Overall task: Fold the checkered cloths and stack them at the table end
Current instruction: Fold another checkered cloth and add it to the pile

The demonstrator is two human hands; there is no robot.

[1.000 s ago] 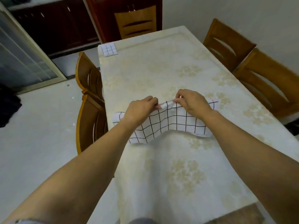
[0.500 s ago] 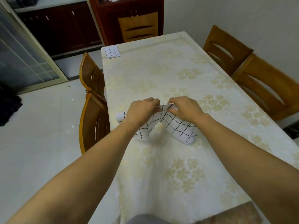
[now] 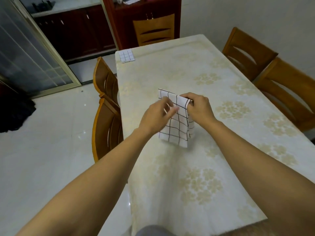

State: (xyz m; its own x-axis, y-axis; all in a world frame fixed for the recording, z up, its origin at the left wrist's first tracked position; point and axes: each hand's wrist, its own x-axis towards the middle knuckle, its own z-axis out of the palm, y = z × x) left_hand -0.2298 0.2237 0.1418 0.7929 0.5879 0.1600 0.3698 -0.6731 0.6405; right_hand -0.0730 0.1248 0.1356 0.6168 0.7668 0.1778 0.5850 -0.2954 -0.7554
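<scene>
A white cloth with a black grid (image 3: 177, 128) hangs doubled over in the air above the middle of the table (image 3: 196, 176). My right hand (image 3: 198, 108) pinches its top fold at the right. My left hand (image 3: 156, 116) holds its upper left part, fingers curled against the fabric. The cloth's lower edge hangs close to the tablecloth. A second checkered cloth (image 3: 126, 55), folded into a small square, lies flat at the far left corner of the table.
The table carries a cream floral tablecloth. Wooden chairs stand around it: two on the left (image 3: 107, 116), two on the right (image 3: 279, 86), one at the far end (image 3: 153, 29). Dark cabinets and a glass door lie beyond.
The cloth went from spread wide between both hands to folded in half and hanging vertically. Both hands came together and lifted it.
</scene>
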